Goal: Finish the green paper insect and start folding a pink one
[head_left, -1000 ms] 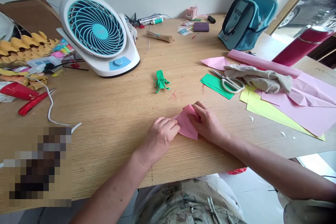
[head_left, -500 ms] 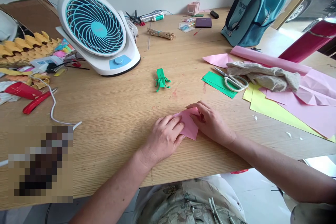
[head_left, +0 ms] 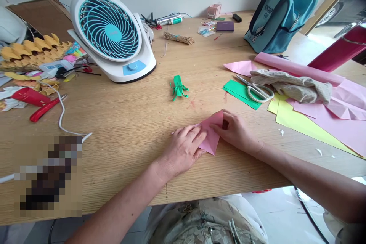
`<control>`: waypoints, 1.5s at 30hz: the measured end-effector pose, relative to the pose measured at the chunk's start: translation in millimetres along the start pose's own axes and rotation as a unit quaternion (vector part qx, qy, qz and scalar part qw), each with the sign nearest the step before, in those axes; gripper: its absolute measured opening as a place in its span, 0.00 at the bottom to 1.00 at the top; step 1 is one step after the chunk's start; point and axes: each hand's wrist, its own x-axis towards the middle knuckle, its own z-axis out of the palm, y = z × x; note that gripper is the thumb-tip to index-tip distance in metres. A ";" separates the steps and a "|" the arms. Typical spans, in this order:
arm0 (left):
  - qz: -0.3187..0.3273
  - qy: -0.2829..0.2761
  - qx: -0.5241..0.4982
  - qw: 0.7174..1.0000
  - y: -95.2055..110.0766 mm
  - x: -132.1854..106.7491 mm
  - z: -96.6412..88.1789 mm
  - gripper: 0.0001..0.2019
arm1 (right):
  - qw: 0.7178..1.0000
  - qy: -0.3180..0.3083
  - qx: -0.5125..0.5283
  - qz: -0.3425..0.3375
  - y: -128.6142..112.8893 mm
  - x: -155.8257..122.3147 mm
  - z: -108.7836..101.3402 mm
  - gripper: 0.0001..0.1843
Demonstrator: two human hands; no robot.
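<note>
A folded sheet of pink paper (head_left: pixel 212 131) lies on the wooden table in front of me, one corner pointing up and right. My left hand (head_left: pixel 185 145) holds it down from the left, fingers over its surface and thumb by its lower edge. At the right edge, my right hand (head_left: pixel 236 129) pinches the paper between thumb and curled fingers; the fingertips are partly hidden behind it. Beyond the hands stands a small green folded-paper figure (head_left: pixel 178 87) with thin legs.
White-handled scissors (head_left: pixel 259 91) rest on green paper (head_left: pixel 238 90) to the right. Nearby are yellow paper (head_left: pixel 297 124), a grey cloth (head_left: pixel 294 84) and a blue bag (head_left: pixel 278 21). A fan (head_left: pixel 114 34) stands back left, with a red-handled knife (head_left: pixel 45 110) and white cable (head_left: pixel 60 112) in front.
The paper's upper right corner has come up and out, showing more pink surface. My right hand has shifted slightly right, its fingers now behind the edge. The whole view has moved a little.
</note>
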 end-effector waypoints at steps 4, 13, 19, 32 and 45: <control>0.009 -0.022 0.018 1.000 -3.1 3.7 -2.4 0.22 | 0.999 -0.016 0.033 0.022 0.3 7.0 -5.5 0.05; 0.010 0.005 -0.010 1.000 -9.5 1.9 2.6 0.20 | 0.981 0.004 -0.060 -0.182 3.9 -13.0 -9.2 0.12; 0.007 0.021 -0.028 0.999 -11.1 0.3 4.3 0.21 | 0.929 -0.056 -0.195 -0.310 6.4 -19.2 -11.4 0.14; -0.012 0.017 -0.034 0.999 -9.8 1.4 4.1 0.20 | 0.905 -0.065 -0.214 -0.362 5.2 -20.5 -14.5 0.14; -0.003 0.033 -0.039 0.999 -10.2 0.4 3.2 0.21 | 0.905 -0.076 -0.202 -0.367 7.1 -17.7 -15.6 0.10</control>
